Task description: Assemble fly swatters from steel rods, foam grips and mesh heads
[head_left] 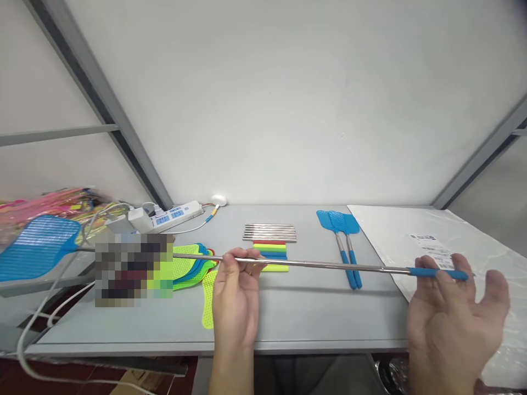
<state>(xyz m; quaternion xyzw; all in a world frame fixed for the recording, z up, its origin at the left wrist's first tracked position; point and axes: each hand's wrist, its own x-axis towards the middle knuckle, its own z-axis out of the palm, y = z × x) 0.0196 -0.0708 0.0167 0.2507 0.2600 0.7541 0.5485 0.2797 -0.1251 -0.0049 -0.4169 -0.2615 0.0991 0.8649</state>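
A blue fly swatter [321, 265] with a long, drawn-out metal rod spans the view above the table. Its blue mesh head [39, 247] is at the far left, and its blue grip [428, 272] is at the right. My left hand [235, 296] pinches the rod near the middle, between thumb and fingers. At the other end, my right hand [453, 323] holds the grip between its fingers, some of them spread. Beyond the rod lie two short blue fly swatters [346, 241]. Left of my left hand is a pile of green and blue swatter heads [191, 266], partly hidden by a blurred patch.
Several metal rods [269, 232] lie in a row behind coloured grip tubes [269, 248]. A power strip [177, 215] with plugs and cables stands back left, near bagged colourful items [61, 203]. A white plastic package [395, 230] covers the right side of the grey table [313, 323].
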